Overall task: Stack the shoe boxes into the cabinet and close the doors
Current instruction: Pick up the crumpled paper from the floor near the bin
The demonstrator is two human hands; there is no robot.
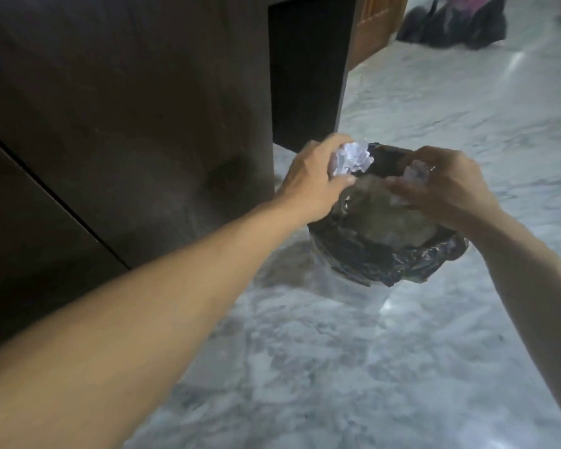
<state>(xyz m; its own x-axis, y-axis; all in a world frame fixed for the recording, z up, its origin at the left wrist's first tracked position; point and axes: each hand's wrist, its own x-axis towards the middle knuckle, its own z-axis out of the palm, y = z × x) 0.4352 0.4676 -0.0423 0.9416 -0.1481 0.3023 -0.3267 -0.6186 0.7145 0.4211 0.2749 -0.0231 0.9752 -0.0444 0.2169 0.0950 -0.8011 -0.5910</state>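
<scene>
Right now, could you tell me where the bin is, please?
In the head view the bin, lined with a black bag, stands on the marble floor right of centre, beside the dark cabinet, under both hands.

A pale grey marble floor [353, 361], veined and glossy enough to throw back streaks of light, carries everything in view. On it stands a small waste bin [353, 277] lined with a black plastic bag [412, 264] folded over its rim, just beside the corner of a dark brown wooden cabinet [127, 118] that rests on the same floor. Well apart, at the far upper right, dark bags [454, 27] lie blurred on the marble near a lighter wooden panel [376, 24].
</scene>
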